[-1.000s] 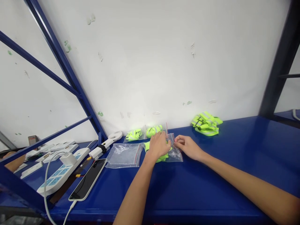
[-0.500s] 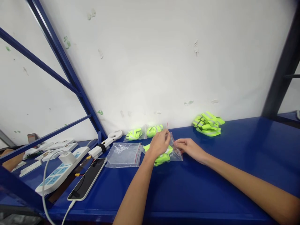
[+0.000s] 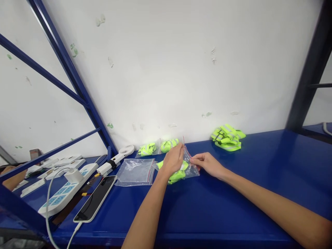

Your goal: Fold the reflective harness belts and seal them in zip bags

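A clear zip bag (image 3: 192, 170) with a red-lined opening lies on the blue table. Inside it is a folded neon-yellow reflective vest (image 3: 176, 176). My left hand (image 3: 173, 159) rests over the bag, its fingers closed at the upper end of the red zip strip; their tips are partly hidden. My right hand (image 3: 207, 163) pinches the bag's right edge along that strip, thumb against fingers. Just left of the bag lies a flat clear zip bag (image 3: 135, 171). Two bagged neon vests, a left one (image 3: 147, 149) and a right one (image 3: 169, 145), lie behind against the wall.
A loose neon reflective vest (image 3: 227, 137) lies at the back right. Left are a phone (image 3: 95, 199) on a cable, a white handheld fan (image 3: 126, 150) and a power strip (image 3: 58, 197). A blue frame post (image 3: 75, 76) rises there; another person's hand (image 3: 15, 178) shows beyond.
The view has shifted slightly. My right hand has slid a little along the bag's red-lined edge toward my left hand, which stays near the strip's upper end.
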### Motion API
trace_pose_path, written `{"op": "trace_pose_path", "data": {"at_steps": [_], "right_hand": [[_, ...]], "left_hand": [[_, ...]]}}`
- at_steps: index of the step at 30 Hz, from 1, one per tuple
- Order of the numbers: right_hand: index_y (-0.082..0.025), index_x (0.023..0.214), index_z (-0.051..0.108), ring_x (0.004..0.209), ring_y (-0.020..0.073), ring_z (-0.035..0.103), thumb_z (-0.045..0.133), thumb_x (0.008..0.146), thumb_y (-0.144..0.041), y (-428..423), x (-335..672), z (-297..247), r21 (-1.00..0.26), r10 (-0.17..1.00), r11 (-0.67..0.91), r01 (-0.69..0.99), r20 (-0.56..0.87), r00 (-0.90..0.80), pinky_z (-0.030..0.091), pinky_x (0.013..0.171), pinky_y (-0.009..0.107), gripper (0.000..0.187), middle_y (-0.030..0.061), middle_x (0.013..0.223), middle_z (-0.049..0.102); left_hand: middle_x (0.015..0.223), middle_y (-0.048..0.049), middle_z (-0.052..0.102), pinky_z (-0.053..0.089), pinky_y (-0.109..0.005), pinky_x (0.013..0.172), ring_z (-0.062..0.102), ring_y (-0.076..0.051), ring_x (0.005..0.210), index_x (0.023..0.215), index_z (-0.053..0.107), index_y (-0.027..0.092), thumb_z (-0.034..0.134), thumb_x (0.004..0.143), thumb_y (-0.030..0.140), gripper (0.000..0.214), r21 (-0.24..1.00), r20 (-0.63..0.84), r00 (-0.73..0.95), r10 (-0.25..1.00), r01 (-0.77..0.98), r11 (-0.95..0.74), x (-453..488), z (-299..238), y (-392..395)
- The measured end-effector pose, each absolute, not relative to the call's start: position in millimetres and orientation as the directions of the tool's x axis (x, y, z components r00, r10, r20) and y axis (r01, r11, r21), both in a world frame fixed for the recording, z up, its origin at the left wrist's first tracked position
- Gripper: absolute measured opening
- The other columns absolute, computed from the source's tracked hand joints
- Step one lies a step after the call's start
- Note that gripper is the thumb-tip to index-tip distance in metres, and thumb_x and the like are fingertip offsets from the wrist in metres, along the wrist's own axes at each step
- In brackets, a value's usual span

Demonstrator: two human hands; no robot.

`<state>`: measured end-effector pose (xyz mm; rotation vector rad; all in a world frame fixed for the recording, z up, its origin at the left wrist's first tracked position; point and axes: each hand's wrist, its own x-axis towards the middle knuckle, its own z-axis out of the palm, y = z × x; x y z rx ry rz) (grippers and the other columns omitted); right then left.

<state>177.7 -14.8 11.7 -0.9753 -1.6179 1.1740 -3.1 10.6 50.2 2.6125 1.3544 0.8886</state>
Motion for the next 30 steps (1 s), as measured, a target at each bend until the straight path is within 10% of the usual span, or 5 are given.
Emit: {"op": "trace_pose_path", "data": {"at_steps": [30], "right_hand": [[-0.018,0.076,0.056,0.06,0.0126,0.048,0.06,0.079,-0.043,-19,167,12,-0.945,0.934,0.321,0.065,0.305,-0.186,0.037,0.059,0.024,0.025,-0.0028,0.066,0.053]], "left_hand": [[0.083,-0.0027,0.057,0.039,-0.029,0.069,0.056,-0.018,0.075,0.094,0.045,0.022,0.022,0.099,0.035,0.026,0.287,0.414,0.51,0.754,0.713,-0.639,4,51,4]]}}
